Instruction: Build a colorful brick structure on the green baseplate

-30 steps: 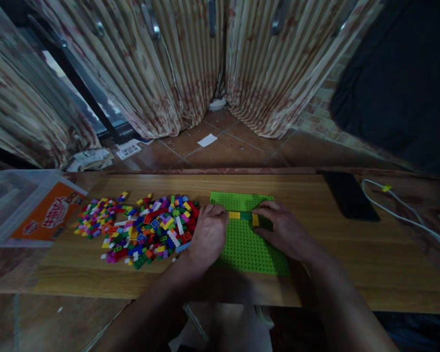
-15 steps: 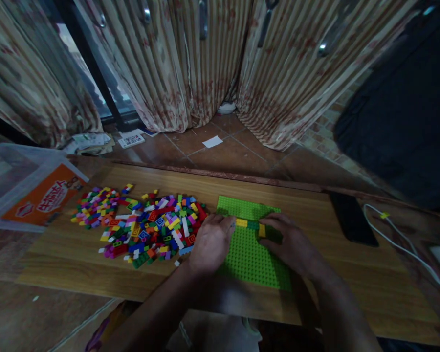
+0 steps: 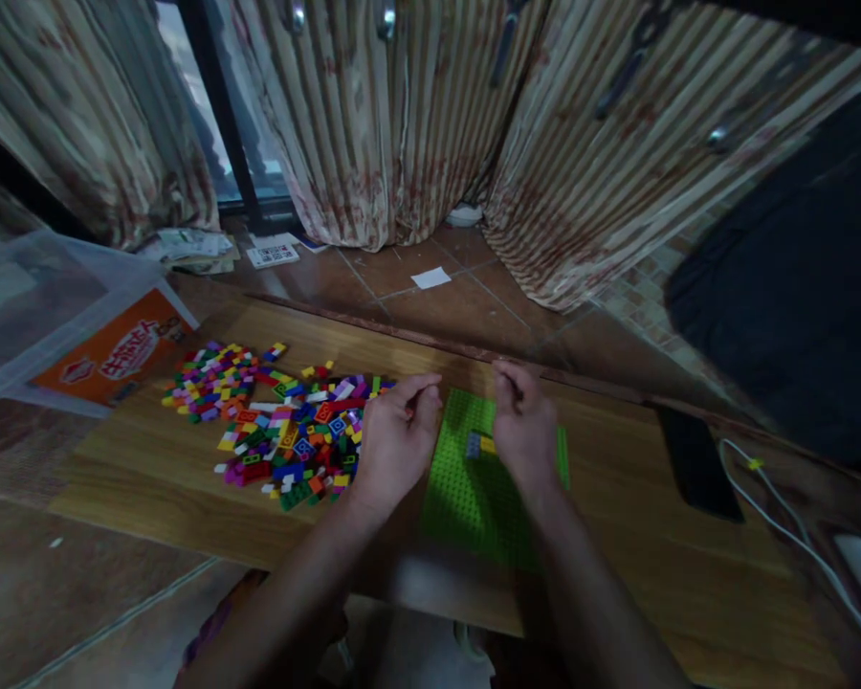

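Where both hands hover, green baseplate [image 3: 474, 488] beneath

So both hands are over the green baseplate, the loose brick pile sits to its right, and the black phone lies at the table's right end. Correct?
Not quite. The head view shows the loose brick pile to the left of the green baseplate, beside the left hand. The rest holds: the right hand is over the plate too, and the black phone lies toward the table's right end.

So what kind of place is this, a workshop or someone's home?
Most likely a room in a home: striped curtains hang over a window, the floor is tiled, and a phone lies on the wooden table.
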Demonstrator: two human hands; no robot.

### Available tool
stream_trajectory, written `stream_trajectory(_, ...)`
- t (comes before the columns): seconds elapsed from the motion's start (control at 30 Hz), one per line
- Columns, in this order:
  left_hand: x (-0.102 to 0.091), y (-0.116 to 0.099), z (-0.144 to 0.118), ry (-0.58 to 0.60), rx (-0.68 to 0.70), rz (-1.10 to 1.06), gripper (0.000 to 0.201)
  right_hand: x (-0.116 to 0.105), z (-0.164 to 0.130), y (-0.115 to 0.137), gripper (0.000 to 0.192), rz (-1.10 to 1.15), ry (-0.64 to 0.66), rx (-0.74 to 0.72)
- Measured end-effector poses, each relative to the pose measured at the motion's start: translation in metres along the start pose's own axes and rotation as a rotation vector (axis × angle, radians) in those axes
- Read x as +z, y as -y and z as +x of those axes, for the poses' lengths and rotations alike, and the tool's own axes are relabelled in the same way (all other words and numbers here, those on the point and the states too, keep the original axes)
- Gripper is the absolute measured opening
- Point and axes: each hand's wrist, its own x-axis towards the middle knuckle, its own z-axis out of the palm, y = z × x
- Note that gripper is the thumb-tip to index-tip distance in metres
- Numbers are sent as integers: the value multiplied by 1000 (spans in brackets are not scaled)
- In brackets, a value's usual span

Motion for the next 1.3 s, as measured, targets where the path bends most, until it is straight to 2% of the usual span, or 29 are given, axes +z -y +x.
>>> stream_trajectory(0.13, -8, 4, 7, -68, -22, -127, 23, 43, 4, 7, 35, 26, 47, -9)
stream_trajectory(0.23, -14, 4, 8, -87, -49, -188, 22, 54, -4, 0, 37, 10, 94, -2)
stream_trajectory(0.43, -22, 1, 4, -83, -104, -306, 20, 55, -7, -13, 37, 42, 75, 47)
stream_trajectory(0.63, -26, 4, 1, -96, -134, -398, 22, 58, -5, -16, 36, 15, 158, 31)
stream_trajectory(0.87, -40, 7, -4, -91, -165, -497, 20, 63, -4, -15, 27, -55, 220, -16)
stream_trajectory(1.1, -44, 8, -4, -75, -209, -555, 17, 70, -5, -14, 24, -39, 149, 12)
stream_trajectory(1.3, -33, 5, -8, -35, -211, -563, 18, 66, 5, -16, 29, 102, 93, 32)
